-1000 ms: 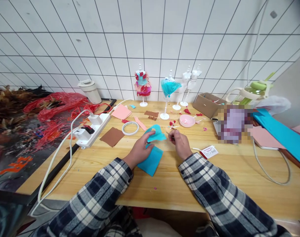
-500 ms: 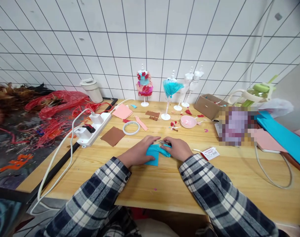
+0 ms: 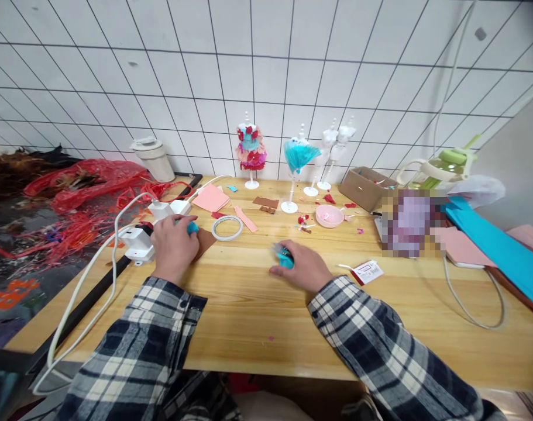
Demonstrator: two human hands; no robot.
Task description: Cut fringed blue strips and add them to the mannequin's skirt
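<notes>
Over the brown paper sheet (image 3: 207, 238), near the power strip, my left hand (image 3: 174, 247) is closed on a piece of blue paper (image 3: 192, 227); only a bit of the paper shows past the fingers. At mid-table my right hand (image 3: 305, 266) is closed around another crumpled blue paper piece (image 3: 286, 259). Small scissors (image 3: 277, 249) with a dark handle sit in the same hand, their metal tip blurred and pointing left. Between the two hands lies bare wood.
A tape roll (image 3: 227, 228) and pink paper (image 3: 212, 198) lie beyond the left hand. Small dress forms (image 3: 289, 207) stand by the wall. A pink bowl (image 3: 330, 216), cardboard box (image 3: 366, 190) and tag (image 3: 367, 272) are rightward. The power strip (image 3: 140, 252) trails cables at left.
My left hand has moved left from mid-table to the brown sheet, taking blue paper with it. My hands are now far apart. The right hand keeps the scissors and crumpled blue piece.
</notes>
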